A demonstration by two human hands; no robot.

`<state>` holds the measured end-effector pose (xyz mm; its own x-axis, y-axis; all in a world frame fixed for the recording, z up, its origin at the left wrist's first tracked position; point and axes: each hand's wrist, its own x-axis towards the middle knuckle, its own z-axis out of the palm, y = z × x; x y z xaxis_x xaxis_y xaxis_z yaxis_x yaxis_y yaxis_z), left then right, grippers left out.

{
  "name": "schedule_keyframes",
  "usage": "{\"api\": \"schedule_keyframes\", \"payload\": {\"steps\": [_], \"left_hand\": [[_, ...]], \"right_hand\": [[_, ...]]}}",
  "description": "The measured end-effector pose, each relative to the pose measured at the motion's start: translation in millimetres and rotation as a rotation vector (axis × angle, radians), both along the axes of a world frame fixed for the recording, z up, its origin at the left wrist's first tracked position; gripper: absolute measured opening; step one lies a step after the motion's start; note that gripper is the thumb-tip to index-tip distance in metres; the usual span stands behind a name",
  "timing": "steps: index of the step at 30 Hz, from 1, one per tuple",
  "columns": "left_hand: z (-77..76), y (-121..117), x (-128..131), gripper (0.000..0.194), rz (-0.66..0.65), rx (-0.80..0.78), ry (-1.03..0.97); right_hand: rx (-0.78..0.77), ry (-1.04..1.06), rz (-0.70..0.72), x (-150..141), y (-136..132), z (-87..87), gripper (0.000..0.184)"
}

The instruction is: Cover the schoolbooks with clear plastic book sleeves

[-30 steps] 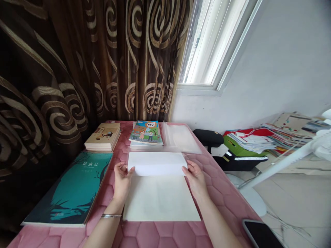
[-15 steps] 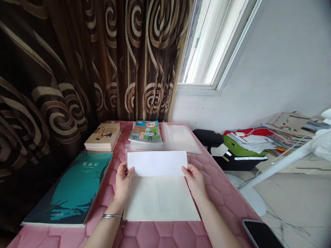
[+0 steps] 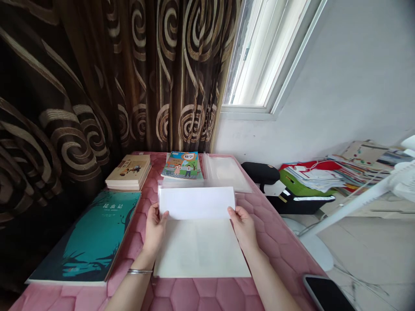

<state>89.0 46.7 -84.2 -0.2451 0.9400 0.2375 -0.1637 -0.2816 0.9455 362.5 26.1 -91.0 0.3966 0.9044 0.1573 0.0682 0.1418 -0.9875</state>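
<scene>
My left hand (image 3: 156, 226) pinches the left edge of a white sheet of paper (image 3: 196, 203), thumb on top and fingers curled underneath. At the opposite edge, my right hand (image 3: 244, 226) grips the same sheet in a like way. The sheet appears as a wide strip, its far side raised, with clear plastic showing along its left and far edges. Below it, between my forearms, lies a pale cream page or cover (image 3: 202, 250), flat on the pink quilted surface. Whether the white sheet and the cream piece are joined, I cannot tell.
A large teal book (image 3: 94, 237) lies at left, behind it a stack of small books (image 3: 128, 170). A colourful textbook (image 3: 182, 166) and clear plastic sleeves (image 3: 227, 172) lie at the back. A phone (image 3: 327, 291) is front right; a white fan (image 3: 353, 211) stands beyond the edge.
Both hands keep their hold on the white sheet. Its far edge has moved slightly up and away; everything else looks the same.
</scene>
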Motion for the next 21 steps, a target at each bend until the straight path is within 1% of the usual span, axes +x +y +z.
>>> {"api": "schedule_keyframes", "payload": {"steps": [3, 6, 8, 11, 14, 18, 21], "left_hand": [[0.1, 1.1, 0.5, 0.036, 0.026, -0.020, -0.004], [-1.3, 3.3, 0.9, 0.035, 0.027, -0.030, -0.027], [-2.5, 4.2, 1.1, 0.035, 0.031, -0.036, -0.041], [-3.2, 3.7, 0.9, 0.034, 0.036, -0.039, -0.044], [-2.5, 1.5, 0.6, 0.033, 0.007, -0.013, -0.032], [-1.1, 0.5, 0.5, 0.033, -0.009, 0.006, -0.029], [-0.9, 2.1, 1.1, 0.031, 0.005, -0.012, -0.051]], "right_hand": [[0.017, 0.068, 0.049, -1.6, -2.3, 4.1, 0.038], [0.032, 0.117, 0.089, -1.4, -3.1, 4.6, 0.037], [0.014, 0.100, 0.084, -0.1, -2.3, 2.0, 0.037], [-0.021, 0.021, 0.051, 2.4, -0.1, -3.5, 0.039], [-0.031, -0.033, 0.020, 3.2, 1.5, -6.7, 0.040], [-0.018, -0.005, 0.022, 2.4, 1.4, -6.5, 0.040], [-0.005, 0.030, 0.064, 2.3, 0.0, -4.1, 0.038]]}}
